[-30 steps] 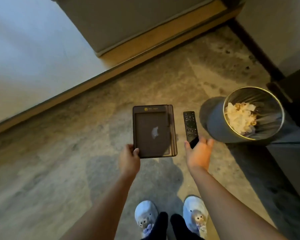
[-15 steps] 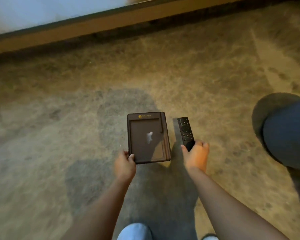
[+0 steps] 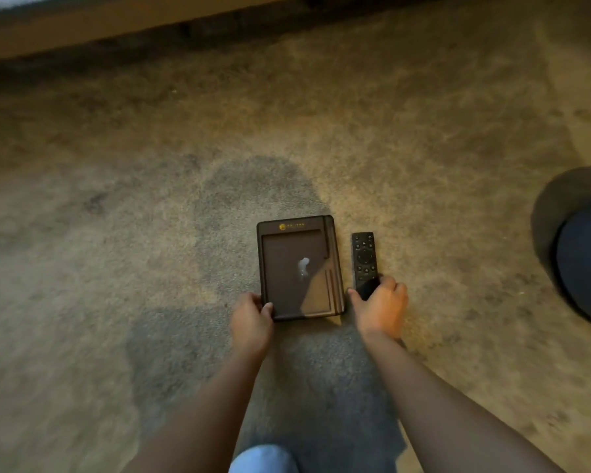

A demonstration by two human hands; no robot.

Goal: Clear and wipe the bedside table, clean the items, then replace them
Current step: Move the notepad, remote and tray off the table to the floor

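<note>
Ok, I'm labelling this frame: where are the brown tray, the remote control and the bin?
brown tray (image 3: 296, 268): head view, on its recessed middle panel.
remote control (image 3: 364, 256): head view, on its button face.
bin (image 3: 585, 257): head view, on its dark side wall, right edge.

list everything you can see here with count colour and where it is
tray: 1, dark brown with a gold logo at its far edge, low over the carpet at centre, near left corner held by the left hand
remote: 1, black, just right of the tray, near end held by the right hand
carpet: 1, mottled beige and grey, fills most of the view
wooden base: 1, brown, along the top edge
bin: 1, dark grey-blue, cut off at the right edge
shoe: 1 in view, light blue, bottom edge
hands: 2, left hand on the tray, right hand on the remote
</note>
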